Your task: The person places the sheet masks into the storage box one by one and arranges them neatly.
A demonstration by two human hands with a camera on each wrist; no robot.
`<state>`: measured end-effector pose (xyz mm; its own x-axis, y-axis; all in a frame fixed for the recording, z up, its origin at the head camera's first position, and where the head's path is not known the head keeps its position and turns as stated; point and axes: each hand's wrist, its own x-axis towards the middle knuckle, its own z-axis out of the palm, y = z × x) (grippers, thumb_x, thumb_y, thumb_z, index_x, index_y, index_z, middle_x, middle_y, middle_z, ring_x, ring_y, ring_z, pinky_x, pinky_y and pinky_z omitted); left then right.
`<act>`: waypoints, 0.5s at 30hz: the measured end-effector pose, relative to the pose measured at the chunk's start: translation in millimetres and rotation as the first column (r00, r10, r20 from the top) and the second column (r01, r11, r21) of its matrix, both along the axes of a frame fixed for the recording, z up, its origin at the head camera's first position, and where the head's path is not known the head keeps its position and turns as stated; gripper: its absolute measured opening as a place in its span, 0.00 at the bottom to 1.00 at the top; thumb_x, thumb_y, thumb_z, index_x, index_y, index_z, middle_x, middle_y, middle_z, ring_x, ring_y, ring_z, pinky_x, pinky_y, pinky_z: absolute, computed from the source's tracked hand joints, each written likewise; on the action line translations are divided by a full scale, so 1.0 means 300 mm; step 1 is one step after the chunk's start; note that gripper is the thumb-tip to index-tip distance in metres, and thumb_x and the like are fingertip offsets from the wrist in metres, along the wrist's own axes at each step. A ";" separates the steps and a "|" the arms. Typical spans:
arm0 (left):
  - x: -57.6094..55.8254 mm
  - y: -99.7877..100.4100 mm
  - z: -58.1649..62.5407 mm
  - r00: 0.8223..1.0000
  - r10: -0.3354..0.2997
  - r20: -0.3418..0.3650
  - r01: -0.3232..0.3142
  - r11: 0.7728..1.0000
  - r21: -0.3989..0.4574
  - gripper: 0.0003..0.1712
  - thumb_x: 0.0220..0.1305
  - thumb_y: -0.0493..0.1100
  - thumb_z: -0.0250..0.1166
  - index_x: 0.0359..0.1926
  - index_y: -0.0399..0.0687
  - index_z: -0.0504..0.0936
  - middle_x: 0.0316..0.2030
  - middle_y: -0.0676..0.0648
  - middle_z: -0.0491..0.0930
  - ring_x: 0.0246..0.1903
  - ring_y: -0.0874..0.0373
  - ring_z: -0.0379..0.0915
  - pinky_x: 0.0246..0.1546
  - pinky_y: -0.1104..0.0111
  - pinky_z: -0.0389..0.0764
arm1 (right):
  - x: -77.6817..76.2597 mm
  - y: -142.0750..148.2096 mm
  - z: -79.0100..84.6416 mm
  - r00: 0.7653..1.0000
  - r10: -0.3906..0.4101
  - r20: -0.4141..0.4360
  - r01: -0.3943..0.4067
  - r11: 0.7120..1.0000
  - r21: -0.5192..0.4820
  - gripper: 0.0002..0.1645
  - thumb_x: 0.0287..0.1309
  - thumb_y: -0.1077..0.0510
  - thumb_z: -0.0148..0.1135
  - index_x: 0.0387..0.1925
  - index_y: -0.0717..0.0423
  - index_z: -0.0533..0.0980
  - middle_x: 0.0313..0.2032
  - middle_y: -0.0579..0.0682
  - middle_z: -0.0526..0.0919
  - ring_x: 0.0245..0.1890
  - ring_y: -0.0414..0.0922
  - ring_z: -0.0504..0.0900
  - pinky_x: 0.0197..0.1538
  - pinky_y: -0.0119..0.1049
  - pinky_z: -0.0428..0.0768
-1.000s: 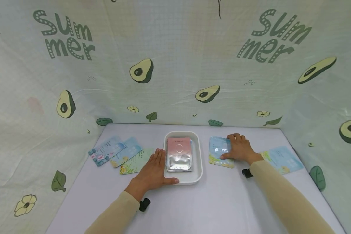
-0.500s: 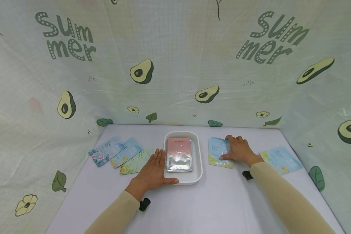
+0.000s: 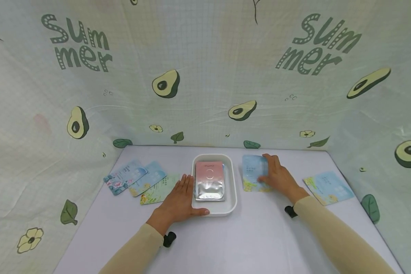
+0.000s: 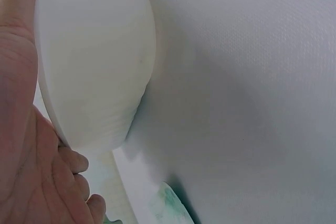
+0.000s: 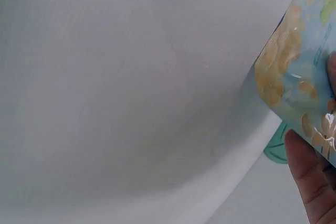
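Note:
My left hand (image 3: 178, 202) rests with straight fingers along the left side of a white tray (image 3: 222, 210), its thumb at the front rim. In the left wrist view, the tray wall (image 4: 94, 61) lies against the palm and fingers. A pink and silver sheet mask packet (image 3: 209, 177) lies in the tray on top of another, mostly hidden one. Right of the tray, my right hand (image 3: 282, 179) pinches a blue sheet mask packet (image 3: 253, 169) by its right side. The right wrist view shows this packet (image 5: 289, 72) lifted, with its yellow flower print between thumb and fingers.
Left of the tray lie a floral blue packet (image 3: 123, 177), a light blue packet (image 3: 148, 177) and a green packet (image 3: 159, 190), partly overlapping. Blue packets (image 3: 330, 186) lie near the table's right edge. A printed cloth (image 3: 205, 76) hangs behind the white table (image 3: 239, 243).
My right hand has raised the blue sheet mask packet off the table, shifting it slightly left and away from me. My left hand and the tray have stayed put.

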<state>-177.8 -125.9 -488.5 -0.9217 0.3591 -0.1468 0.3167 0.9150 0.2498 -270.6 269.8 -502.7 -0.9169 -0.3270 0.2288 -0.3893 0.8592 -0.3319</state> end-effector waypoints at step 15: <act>-0.001 -0.002 -0.001 1.000 0.001 0.010 -0.001 1.000 0.011 0.78 0.57 0.87 0.58 0.84 0.33 0.40 0.84 0.35 0.41 0.85 0.41 0.30 0.84 0.50 0.46 | 0.007 -0.009 0.054 0.953 -0.165 0.254 0.244 0.916 -0.320 0.31 0.68 0.58 0.71 0.69 0.59 0.72 0.59 0.72 0.83 0.50 0.60 0.84 0.45 0.45 0.84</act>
<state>-177.9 -126.6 -488.8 -0.9205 0.3596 -0.1526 0.3130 0.9127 0.2628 -268.4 267.1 -486.6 -0.9947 -0.0645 0.0807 -0.1021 0.7293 -0.6765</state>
